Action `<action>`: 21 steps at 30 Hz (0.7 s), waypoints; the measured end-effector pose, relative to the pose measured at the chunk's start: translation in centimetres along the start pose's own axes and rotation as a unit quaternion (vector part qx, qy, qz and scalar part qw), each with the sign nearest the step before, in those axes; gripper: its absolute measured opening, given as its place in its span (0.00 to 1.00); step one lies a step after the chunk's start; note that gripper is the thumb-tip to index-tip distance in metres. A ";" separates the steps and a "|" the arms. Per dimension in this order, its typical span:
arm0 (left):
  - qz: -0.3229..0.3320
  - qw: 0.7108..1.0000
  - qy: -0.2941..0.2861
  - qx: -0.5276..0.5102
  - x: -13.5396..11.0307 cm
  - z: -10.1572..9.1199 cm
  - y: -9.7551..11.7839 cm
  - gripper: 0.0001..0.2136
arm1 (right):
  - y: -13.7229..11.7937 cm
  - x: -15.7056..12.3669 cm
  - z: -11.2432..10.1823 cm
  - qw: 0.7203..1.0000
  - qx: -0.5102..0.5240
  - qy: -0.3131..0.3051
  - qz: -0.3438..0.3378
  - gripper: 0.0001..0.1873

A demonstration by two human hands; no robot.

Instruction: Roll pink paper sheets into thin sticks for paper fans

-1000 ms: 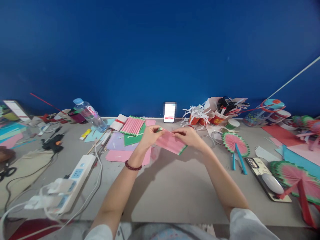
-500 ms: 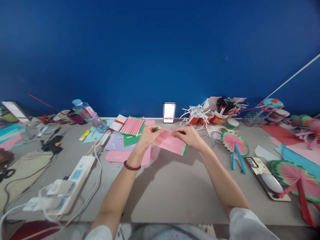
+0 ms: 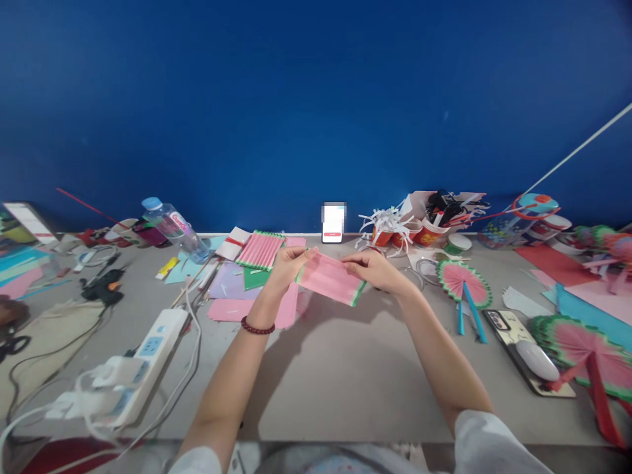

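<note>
A pink sheet of paper (image 3: pixel 332 280) with green strips along its two short ends hangs between my hands above the table. My left hand (image 3: pixel 289 268) pinches its left end near the green strip. At the upper right edge, my right hand (image 3: pixel 371 268) grips the same sheet between thumb and fingers. Faint crease lines may run across the paper. Behind my left hand lies a pleated pink paper (image 3: pixel 261 249) with green edges, on top of a green sheet (image 3: pixel 254 279). The undersides of my fingers are partly hidden by the sheet.
A white power strip (image 3: pixel 151 359) with cables lies left, near a tilted plastic bottle (image 3: pixel 178 227). A phone (image 3: pixel 332 224) stands against the blue wall. Cups of paper strips (image 3: pixel 388 230) stand behind my right hand. Watermelon-like paper fans (image 3: pixel 464 284) and a mouse (image 3: pixel 537 360) lie right.
The pink sheet has shifted slightly left and tilted, so more of its face shows. Both hands still hold it, and my left hand has moved a little left.
</note>
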State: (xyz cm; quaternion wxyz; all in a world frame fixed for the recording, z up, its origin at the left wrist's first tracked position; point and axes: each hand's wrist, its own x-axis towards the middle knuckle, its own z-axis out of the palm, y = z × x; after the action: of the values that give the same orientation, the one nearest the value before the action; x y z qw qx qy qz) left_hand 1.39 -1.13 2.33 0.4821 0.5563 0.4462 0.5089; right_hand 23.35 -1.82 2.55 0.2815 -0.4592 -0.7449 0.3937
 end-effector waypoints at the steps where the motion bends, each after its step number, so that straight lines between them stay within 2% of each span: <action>1: -0.001 1.000 -0.001 -0.001 0.1 -0.2 -0.1 0.21 | 0.2 0.0 -0.1 1.000 0.004 -0.015 0.005 0.17; 4: -0.006 1.000 -0.005 -0.004 0.3 -0.5 -0.4 0.20 | 0.4 0.0 -0.2 0.999 0.006 -0.034 0.016 0.17; 7: -0.012 1.000 -0.014 -0.006 0.2 -0.5 -0.4 0.21 | 0.3 0.0 -0.2 1.000 0.003 -0.027 0.012 0.16; 17: -0.012 1.000 -0.027 -0.005 0.1 -0.6 0.3 0.23 | -0.4 0.2 0.8 0.995 -0.072 0.070 -0.005 0.14; 21: -0.008 1.000 -0.018 0.006 0.3 -0.6 0.0 0.21 | 0.0 0.3 0.9 0.995 -0.071 0.067 -0.014 0.15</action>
State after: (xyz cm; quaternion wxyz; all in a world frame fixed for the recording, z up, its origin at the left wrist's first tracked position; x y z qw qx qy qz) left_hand 0.78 -0.82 2.35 0.4911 0.5644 0.4450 0.4922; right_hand 22.45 -1.84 2.11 0.3030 -0.4928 -0.7567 0.3046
